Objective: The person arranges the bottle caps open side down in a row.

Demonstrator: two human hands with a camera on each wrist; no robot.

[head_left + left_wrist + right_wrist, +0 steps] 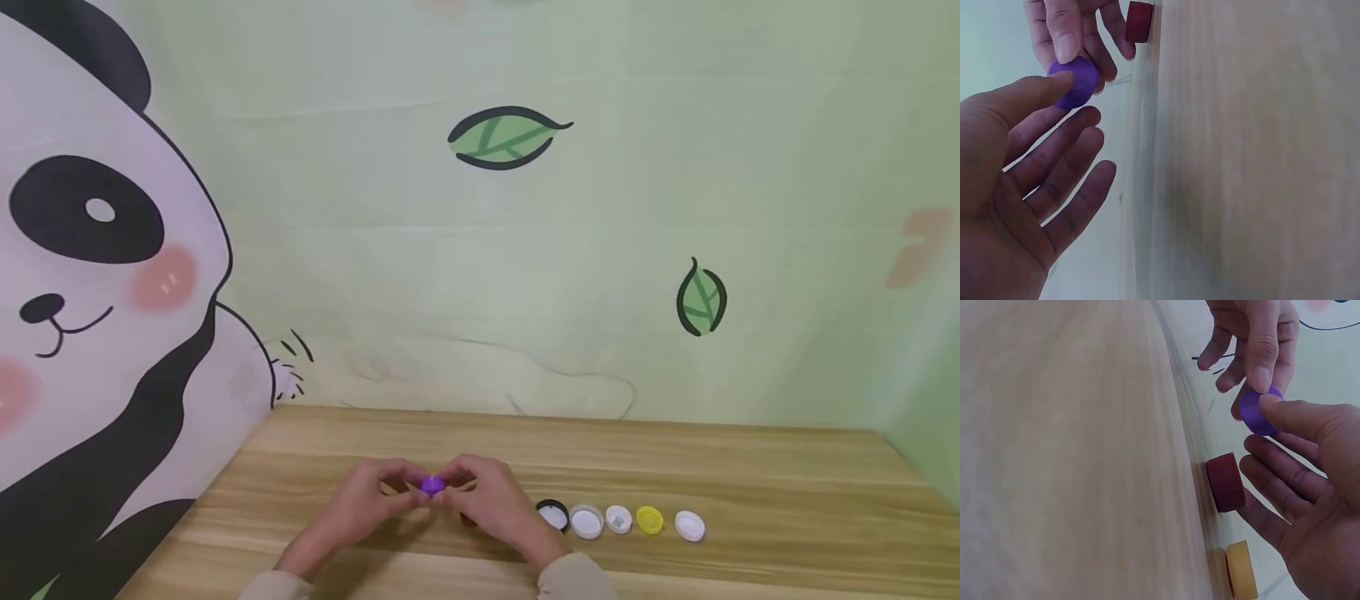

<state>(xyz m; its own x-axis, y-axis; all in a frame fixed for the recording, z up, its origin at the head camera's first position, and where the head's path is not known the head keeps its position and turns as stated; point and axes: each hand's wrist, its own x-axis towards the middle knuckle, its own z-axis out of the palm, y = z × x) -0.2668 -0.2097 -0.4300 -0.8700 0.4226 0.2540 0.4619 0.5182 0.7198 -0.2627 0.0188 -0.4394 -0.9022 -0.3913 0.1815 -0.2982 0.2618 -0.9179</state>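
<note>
Raised over the wooden table, a round purple bottle cap (432,484) is pinched from both sides. My left hand (367,500) has it between thumb and forefinger, with the other fingers spread loosely. Opposite, my right hand (487,497) grips the same cap by thumb and fingertips. In the left wrist view the purple cap (1082,84) shows its flat face under the thumbs. Below the right hand a dark red ribbed cap (1227,482) stands on the table; in the head view that hand mostly hides it.
To the right of my right hand lies a row of caps: a black-rimmed one (552,516), a whitish one (587,522), a small white one (618,519), a yellow one (649,520) and another white one (689,526). Behind the wooden table (787,475) hangs a panda-printed backdrop (337,275).
</note>
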